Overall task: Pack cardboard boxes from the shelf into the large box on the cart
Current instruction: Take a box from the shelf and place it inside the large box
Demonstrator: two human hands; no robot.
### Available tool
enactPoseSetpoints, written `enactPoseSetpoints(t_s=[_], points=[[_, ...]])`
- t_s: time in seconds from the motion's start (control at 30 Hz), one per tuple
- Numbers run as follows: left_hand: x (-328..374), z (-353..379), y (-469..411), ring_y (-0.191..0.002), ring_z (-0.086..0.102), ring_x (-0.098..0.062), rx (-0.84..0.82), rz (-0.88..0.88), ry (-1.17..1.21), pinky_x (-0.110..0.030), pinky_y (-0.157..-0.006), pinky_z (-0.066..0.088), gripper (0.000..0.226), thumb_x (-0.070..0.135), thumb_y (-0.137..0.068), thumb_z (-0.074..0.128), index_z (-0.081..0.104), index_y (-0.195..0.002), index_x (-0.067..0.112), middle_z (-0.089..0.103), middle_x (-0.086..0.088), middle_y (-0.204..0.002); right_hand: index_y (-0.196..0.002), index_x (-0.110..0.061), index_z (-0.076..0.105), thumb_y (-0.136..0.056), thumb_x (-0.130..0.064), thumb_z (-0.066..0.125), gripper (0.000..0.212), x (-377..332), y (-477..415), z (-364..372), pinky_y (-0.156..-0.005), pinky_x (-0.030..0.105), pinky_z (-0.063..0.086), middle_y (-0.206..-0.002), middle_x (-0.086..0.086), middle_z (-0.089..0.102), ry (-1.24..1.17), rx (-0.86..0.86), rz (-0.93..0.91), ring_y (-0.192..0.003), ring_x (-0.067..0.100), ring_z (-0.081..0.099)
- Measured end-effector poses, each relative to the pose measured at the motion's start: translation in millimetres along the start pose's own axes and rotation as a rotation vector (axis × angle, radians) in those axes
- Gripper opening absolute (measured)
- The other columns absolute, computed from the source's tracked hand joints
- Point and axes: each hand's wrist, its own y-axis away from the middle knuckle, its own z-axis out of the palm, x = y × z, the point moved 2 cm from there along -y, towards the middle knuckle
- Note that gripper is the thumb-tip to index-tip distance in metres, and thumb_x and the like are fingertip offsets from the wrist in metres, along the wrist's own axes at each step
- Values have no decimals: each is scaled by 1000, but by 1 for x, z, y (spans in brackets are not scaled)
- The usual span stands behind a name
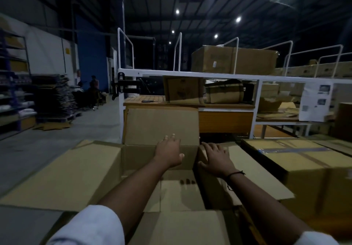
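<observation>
Two bare hands reach over an open large box (66, 172) in a dimly lit warehouse, its side flaps folded outward and its far flap standing upright against a wooden counter (224, 121). The left hand (168, 153), fingers spread and relaxed, holds nothing and hangs in front of the box's far wall; whether it touches the cardboard cannot be told. The right hand (215, 159) lies flat, fingers splayed, on top of a smaller cardboard box (202, 152) that appears to stand inside the large box against its right-hand wall, its shadowed side dropping into the opening. To the left of it, the pale cardboard floor of the large box shows. Just to the right, a sealed carton (295, 168) with tape across its top sits beside the open flap. Behind the counter rises a white metal shelf (190, 75): a wide brown carton (215, 61) rests on its top deck between white rails, and beneath it stand an upright printed box (183, 90) and a strapped bundle (224, 92). A small dark tool (150, 101) lies on the counter top. A printed sheet (316, 101) hangs from the shelf frame at right. At far left, a dark stack of flattened material (53, 96) sits on the floor, with seated people (94, 84) beyond it.
</observation>
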Motion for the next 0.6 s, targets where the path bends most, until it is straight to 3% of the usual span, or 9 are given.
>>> enactPoseSetpoints(t_s=[0.27,0.6], points=[[107,5,17,-148,34,-36,-22,26,36,-48,-118,31,70,48,-95,61,40,-153,15,31,-14,-164,-161,-31,14,-94,-57,60,85,89,48,-10,-119,53,26,-168,7,22,-24,5,28,-153,32,19],[192,24,1,-148,34,-34,-50,127,33,-49,-117,34,71,53,-93,60,38,-153,20,33,-11,-164,-163,-29,17,-96,-54,60,83,172,68,-20,-119,53,24,-166,5,25,-131,42,92,-151,30,21]])
